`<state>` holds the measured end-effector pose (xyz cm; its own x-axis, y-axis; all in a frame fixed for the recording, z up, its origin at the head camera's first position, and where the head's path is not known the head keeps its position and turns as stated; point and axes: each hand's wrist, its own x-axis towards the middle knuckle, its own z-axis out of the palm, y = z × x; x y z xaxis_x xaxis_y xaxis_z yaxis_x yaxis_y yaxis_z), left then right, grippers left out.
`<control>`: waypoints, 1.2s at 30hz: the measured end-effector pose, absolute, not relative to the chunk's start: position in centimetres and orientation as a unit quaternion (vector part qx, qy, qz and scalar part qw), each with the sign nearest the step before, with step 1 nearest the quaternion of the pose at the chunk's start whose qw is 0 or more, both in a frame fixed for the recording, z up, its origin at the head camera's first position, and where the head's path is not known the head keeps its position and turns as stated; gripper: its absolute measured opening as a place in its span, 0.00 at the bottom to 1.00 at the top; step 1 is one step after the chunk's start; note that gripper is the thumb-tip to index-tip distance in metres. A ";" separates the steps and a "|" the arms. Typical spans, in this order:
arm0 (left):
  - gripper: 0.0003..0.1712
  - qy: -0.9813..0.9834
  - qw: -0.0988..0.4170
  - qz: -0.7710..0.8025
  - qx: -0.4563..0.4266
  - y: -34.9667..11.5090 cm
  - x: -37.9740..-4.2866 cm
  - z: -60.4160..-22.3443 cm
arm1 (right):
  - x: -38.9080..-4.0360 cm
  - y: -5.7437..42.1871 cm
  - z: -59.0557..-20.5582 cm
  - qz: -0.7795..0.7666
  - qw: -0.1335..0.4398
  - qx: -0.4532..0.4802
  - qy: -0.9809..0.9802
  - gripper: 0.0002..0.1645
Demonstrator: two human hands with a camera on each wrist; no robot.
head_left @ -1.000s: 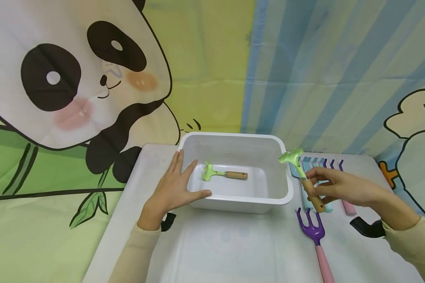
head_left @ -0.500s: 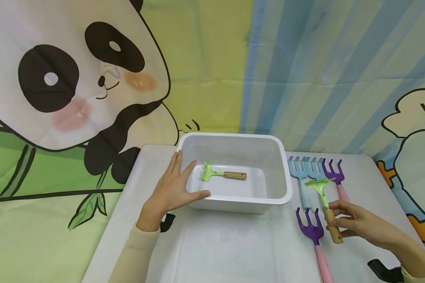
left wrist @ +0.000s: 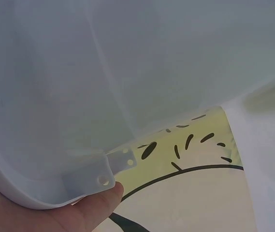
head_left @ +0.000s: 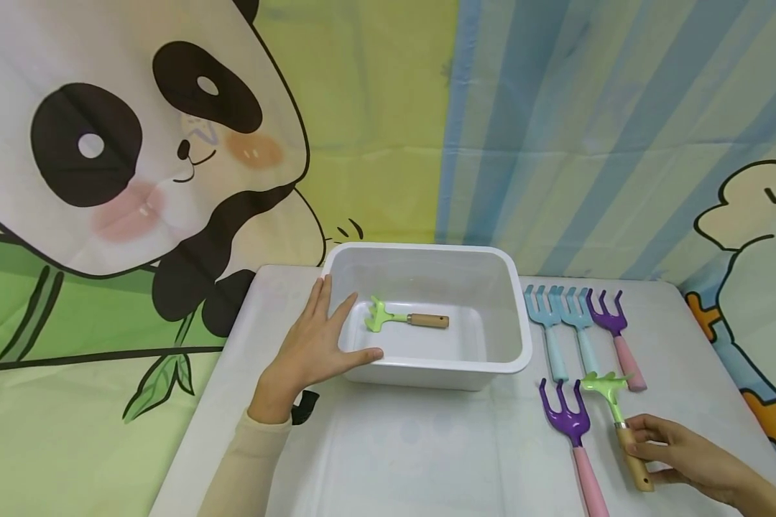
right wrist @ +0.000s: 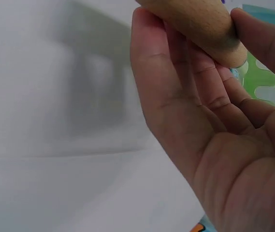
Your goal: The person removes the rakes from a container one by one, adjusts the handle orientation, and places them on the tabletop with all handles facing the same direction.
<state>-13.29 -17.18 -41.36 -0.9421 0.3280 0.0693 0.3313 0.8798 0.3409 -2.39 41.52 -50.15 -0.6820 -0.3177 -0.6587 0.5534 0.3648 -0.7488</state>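
Note:
My right hand [head_left: 685, 452] pinches the wooden handle of a small light-green hand rake [head_left: 608, 388] between thumb and fingers, at the right side of the table. In the right wrist view, the handle's wood [right wrist: 205, 29] lies across the fingertips. With fingers spread and straight, my left hand [head_left: 317, 345] rests against the left end of a white plastic bin [head_left: 430, 365], its thumb at the front rim. Inside that bin a matching green hand rake [head_left: 407, 318] lies flat, handle pointing right. The left wrist view has the bin's wall [left wrist: 127, 63] close up.
Right of the bin lie two light-blue hand forks [head_left: 552, 345] side by side and a purple fork with a pink handle [head_left: 617, 337]. Another purple-and-pink fork [head_left: 575, 431] lies nearer the front, just left of the held rake. A printed curtain [head_left: 375, 129] hangs behind the white table [head_left: 427, 452].
My right hand has carried the green rake from beside the bin's right rim toward the front right, uncovering the blue and purple forks. The left hand stays on the bin.

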 end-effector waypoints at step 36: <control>0.68 -0.970 0.001 -0.180 -0.166 -17.1 -13.2 -41.4 | -2.3 40.2 -52.1 -0.465 0.351 0.166 0.796 0.34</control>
<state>-13.19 -17.14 -41.37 -0.9446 0.3223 0.0617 0.3231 0.8802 0.3478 -2.25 40.24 -52.09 -0.6981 -0.0614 -0.7134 0.5912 0.5126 -0.6226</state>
